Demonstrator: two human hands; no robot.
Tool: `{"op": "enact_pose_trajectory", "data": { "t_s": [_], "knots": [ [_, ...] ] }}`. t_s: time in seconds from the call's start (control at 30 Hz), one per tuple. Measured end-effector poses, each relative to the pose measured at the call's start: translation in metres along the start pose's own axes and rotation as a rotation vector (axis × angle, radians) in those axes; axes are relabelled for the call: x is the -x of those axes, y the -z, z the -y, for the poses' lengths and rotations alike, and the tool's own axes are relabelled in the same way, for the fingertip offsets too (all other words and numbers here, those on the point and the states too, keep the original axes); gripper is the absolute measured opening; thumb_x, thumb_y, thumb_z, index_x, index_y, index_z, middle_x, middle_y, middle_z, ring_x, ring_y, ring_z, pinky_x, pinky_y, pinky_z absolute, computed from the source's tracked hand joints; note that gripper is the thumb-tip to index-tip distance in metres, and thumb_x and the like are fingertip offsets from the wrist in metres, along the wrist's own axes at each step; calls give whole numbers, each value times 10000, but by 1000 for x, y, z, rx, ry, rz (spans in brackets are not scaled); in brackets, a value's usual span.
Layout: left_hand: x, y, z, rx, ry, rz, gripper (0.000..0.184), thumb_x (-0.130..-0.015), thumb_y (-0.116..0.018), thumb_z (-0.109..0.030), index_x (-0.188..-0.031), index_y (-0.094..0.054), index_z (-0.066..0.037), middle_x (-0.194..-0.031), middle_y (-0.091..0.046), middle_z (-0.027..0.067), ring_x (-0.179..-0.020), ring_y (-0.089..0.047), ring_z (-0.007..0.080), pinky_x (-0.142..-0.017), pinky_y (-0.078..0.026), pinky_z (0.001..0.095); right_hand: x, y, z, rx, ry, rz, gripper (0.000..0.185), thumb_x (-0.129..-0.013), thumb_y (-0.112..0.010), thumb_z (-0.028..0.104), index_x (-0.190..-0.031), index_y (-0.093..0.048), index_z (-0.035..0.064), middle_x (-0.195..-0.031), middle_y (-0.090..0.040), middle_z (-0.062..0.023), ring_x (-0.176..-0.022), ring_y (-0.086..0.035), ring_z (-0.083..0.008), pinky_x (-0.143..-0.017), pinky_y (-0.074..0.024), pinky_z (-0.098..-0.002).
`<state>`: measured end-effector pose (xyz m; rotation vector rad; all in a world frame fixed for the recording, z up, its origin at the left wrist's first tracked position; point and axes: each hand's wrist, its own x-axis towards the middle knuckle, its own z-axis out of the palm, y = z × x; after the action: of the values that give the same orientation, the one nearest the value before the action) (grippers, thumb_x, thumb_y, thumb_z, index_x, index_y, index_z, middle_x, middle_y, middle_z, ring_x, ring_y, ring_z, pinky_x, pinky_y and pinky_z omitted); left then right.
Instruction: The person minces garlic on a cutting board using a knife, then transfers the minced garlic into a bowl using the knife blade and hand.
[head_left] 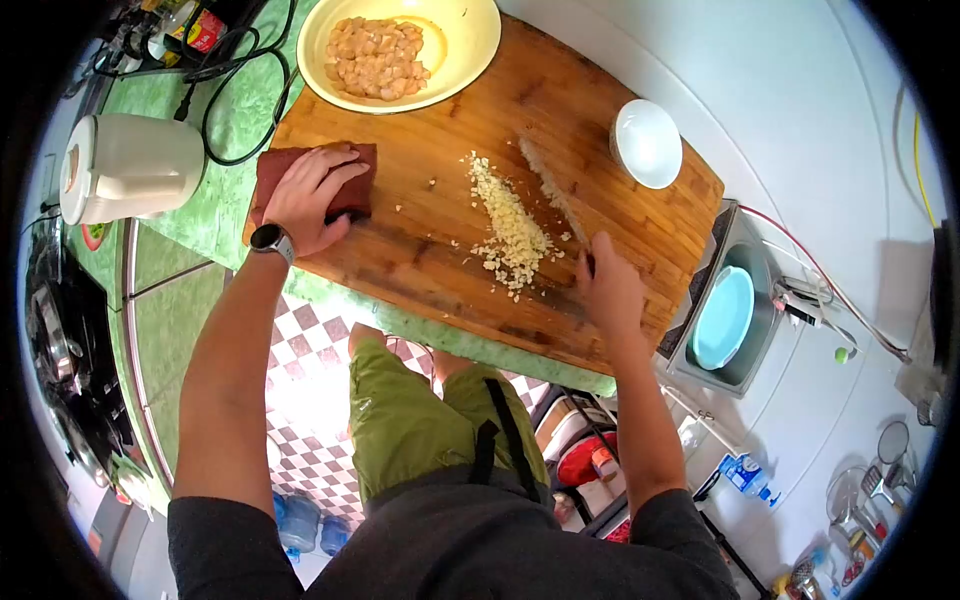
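Note:
On the wooden cutting board [420, 230] lies a heap of chopped pale bits, like minced garlic [510, 225], with a few crumbs scattered around it. My right hand [612, 285] is closed around the handle of a kitchen knife [552, 188]. The blade points away from me, just right of the heap, edge-on to the camera. At the board's left side my left hand [308, 198] rests on a folded brown cloth [352, 162], fingers over the top and thumb bunching it. A yellow bowl [470, 50] of diced raw meat [375, 58] stands at the far left.
A white bowl [647, 143] sits at the board's right rear by the wall. To the right is a metal sink [757, 335] with a turquoise basin [724, 318]. A pale electric kettle [135, 168] and a black cable [240, 70] occupy the green counter on the left.

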<state>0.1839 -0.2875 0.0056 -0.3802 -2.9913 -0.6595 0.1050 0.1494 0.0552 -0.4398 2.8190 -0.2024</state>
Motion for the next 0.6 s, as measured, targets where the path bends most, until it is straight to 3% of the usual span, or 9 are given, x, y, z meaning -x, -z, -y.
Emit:
{"op": "enact_pose_trajectory", "data": {
  "t_s": [0.17, 0.33, 0.6],
  "knots": [
    [0, -1, 3, 2, 10, 8, 747, -690, -783, -115, -1405, -569, -141, -1420, -565, 113, -1366, -517, 350, -1220, -380, 514, 40, 2, 21, -87, 97, 40, 200, -1017, -615, 250, -1027, -499, 88, -769, -673, -228, -751, -672, -478, -633, -513, -586],
    [0, -1, 2, 11, -1, -9, 750, -667, -738, -77, -1398, -576, -122, -1432, -561, 127, -1372, -510, 371, -1209, -390, 517, 66, 5, 65, -384, 34, 159, 202, -1017, -627, 231, -1050, -505, 73, -782, -671, -243, -757, -661, -498, -650, -503, -601],
    [1, -3, 4, -5, 4, 12, 750, -703, -764, -107, -1424, -559, -138, -1428, -563, 114, -1374, -514, 345, -1217, -382, 509, 56, -21, 94, -449, 151, 265, 202, -1021, -607, 242, -1066, -498, 78, -775, -674, -243, -755, -661, -505, -655, -505, -601]
  ]
}}
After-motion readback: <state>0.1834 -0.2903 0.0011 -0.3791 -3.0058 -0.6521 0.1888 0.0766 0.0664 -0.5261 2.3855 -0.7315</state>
